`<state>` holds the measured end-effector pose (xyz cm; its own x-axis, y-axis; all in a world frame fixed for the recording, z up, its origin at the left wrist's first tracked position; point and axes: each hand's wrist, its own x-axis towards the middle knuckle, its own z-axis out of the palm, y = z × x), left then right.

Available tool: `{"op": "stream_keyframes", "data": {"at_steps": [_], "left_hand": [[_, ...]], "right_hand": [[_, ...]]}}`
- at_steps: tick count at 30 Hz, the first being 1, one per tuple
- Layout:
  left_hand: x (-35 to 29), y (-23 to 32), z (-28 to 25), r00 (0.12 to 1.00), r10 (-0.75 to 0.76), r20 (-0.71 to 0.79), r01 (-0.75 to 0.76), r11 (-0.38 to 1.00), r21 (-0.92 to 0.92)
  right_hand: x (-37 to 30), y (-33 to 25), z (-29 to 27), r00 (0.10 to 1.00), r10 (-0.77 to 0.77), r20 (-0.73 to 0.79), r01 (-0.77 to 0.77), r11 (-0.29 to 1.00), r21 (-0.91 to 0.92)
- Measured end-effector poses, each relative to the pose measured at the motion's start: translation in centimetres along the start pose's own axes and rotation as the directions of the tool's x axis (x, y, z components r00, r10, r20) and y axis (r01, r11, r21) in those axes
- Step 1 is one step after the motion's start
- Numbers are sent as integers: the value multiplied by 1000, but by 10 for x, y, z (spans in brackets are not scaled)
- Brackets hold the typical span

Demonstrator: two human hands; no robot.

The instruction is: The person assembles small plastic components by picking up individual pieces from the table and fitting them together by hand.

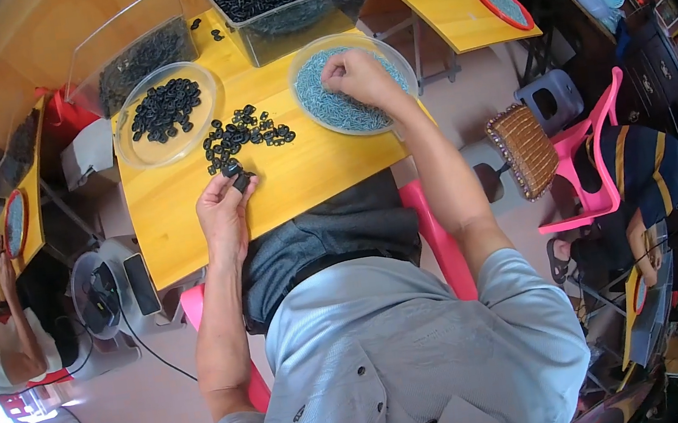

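My left hand (222, 216) is closed around small black plastic pieces (239, 174), their ends sticking up past the fingertips at the front of the yellow table. Just beyond it lies a loose pile of black plastic pieces (239, 135). To the right, my right hand (357, 77) is over a round clear tub (398, 62) of bluish-silver screws (331, 103). Its fingers are pinched together at the screws, and whatever is between them is too small to make out. At the left, another clear round tub (125, 145) holds more black pieces.
On the yellow table (187, 231), a large clear bin (281, 35) heaped with black pieces stands at the back. Another clear bin (133, 46) is behind the left tub. Other people sit at yellow tables on both sides. A pink chair (598, 160) stands at right.
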<state>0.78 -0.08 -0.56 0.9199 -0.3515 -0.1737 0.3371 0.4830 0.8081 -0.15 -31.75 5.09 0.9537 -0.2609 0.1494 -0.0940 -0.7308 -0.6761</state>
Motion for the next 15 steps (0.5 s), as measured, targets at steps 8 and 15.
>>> {"op": "stream_keyframes", "data": {"at_steps": [8,15], "left_hand": [[-2,0,-2,999,11,34,-11,1000,6],[0,-2,5,1000,-10,20,10,1000,4]], "right_hand": [[-6,-24,4,996,20,82,-52,912,406],[-36,-73,43,956,-149,253,13,883,469]]}}
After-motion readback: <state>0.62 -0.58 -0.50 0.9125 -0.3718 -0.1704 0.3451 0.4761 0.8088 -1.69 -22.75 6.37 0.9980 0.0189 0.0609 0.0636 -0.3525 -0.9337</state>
